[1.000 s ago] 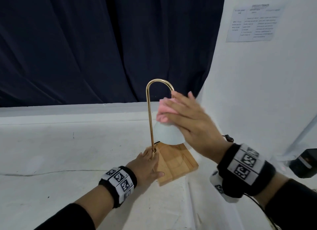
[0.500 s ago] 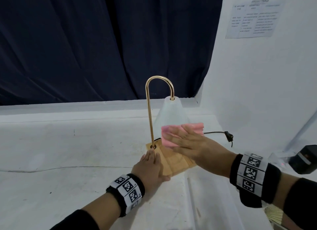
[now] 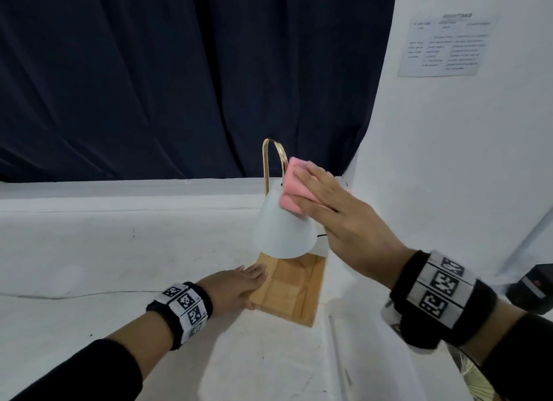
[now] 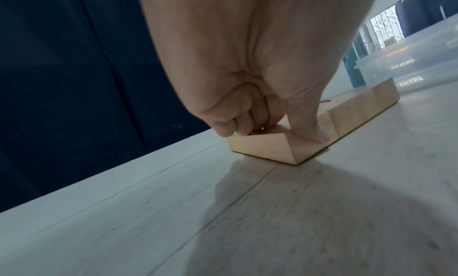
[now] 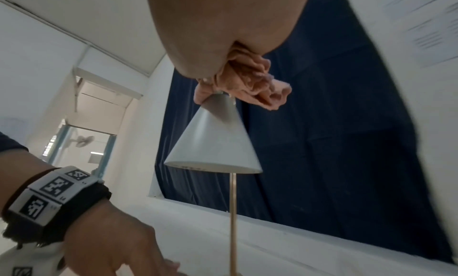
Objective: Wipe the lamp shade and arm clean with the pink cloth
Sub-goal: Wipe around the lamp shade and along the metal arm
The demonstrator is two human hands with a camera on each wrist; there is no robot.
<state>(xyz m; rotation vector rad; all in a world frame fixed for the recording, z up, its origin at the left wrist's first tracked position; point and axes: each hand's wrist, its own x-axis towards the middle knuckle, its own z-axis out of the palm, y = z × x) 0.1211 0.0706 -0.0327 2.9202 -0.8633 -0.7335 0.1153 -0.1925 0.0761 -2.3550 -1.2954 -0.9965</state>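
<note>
right hand (image 3: 344,221) pressed folded pink cloth (image 3: 291,188) flat against upper right side of white cone lamp shade (image 3: 282,230), fingers straight and together on top of cloth. seen from right wrist: cloth bunched at shade's narrow top, just under the palm. thin curved brass arm (image 3: 264,167) rose from square wooden base (image 3: 294,293), looped over, met shade top right beside cloth. left hand (image 3: 233,287) held near-left corner of base: fingers resting on top face, thumb (image 4: 310,131) pressed against side face. base sat flat on white table (image 3: 104,251), dark blue curtain (image 3: 179,71) behind.
</note>
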